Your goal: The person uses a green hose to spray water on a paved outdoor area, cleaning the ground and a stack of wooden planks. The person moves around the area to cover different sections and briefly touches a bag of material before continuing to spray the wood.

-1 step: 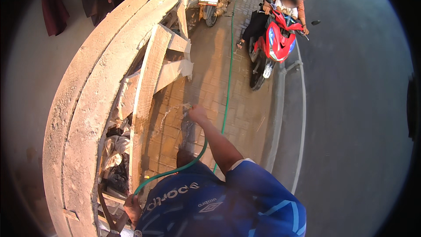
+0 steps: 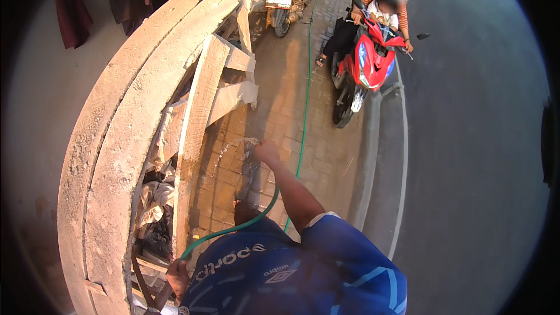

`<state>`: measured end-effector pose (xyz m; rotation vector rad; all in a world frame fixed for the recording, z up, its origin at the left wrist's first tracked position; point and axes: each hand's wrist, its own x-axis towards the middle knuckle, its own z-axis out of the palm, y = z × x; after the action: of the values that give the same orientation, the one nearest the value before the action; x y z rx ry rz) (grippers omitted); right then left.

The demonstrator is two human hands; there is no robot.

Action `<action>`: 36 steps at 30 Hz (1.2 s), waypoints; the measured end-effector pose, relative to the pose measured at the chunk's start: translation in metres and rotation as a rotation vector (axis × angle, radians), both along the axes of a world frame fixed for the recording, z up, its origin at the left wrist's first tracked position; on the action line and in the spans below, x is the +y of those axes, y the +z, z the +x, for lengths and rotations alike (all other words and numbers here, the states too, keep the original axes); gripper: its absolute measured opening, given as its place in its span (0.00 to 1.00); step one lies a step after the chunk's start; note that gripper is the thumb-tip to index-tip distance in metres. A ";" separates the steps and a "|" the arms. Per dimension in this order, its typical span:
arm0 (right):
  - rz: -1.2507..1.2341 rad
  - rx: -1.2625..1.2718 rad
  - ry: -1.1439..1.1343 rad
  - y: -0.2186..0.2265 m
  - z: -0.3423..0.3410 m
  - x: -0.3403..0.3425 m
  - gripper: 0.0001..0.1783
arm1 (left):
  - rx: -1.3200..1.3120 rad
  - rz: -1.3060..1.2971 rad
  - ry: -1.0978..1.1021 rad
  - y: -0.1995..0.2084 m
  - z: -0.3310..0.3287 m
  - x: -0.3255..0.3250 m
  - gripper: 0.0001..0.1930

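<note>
A green garden hose (image 2: 233,229) runs in a curve across the front of my blue shirt. My left hand (image 2: 177,276), low beside the wooden bench, is closed round one stretch of it. Stretched out ahead, my right hand (image 2: 267,153) grips the hose near its outlet, and the tip itself is mostly hidden by the fingers. Water (image 2: 236,142) spurts leftward from there in a thin broken arc. It falls toward the brick paving (image 2: 224,184) beside the bench, where the ground looks wet.
A rough wooden bench (image 2: 131,116) with slanted braces (image 2: 198,99) borders my left; bags (image 2: 154,201) lie beneath it. More hose (image 2: 306,105) trails along the paving. Ahead right, a person and a child sit on a red motorbike (image 2: 367,61) by the kerb. Another motorbike (image 2: 283,9) stands farther off.
The water's arc has changed shape slightly. My right hand and the red motorbike appear a little lower and farther right in the view. Both hands keep their hold.
</note>
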<state>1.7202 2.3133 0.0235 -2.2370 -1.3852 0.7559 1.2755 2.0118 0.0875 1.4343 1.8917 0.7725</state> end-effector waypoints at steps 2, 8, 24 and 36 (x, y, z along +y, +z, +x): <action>0.100 -0.101 -0.064 -0.036 0.022 0.016 0.18 | -0.007 0.009 -0.102 0.015 0.008 0.019 0.09; -0.073 -0.072 0.155 -0.063 -0.001 0.058 0.20 | -0.329 -0.282 0.128 0.016 -0.002 0.046 0.09; -0.002 -0.045 -0.155 -0.086 0.049 0.152 0.16 | -0.067 -0.122 0.064 0.042 0.000 0.089 0.09; -0.107 0.354 -0.201 -0.056 0.003 0.156 0.17 | -0.086 -0.155 0.060 0.033 -0.020 0.101 0.09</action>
<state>1.7233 2.4689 -0.0321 -2.1462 -0.9584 1.1098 1.2555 2.1125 0.1207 1.2349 1.8923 0.6882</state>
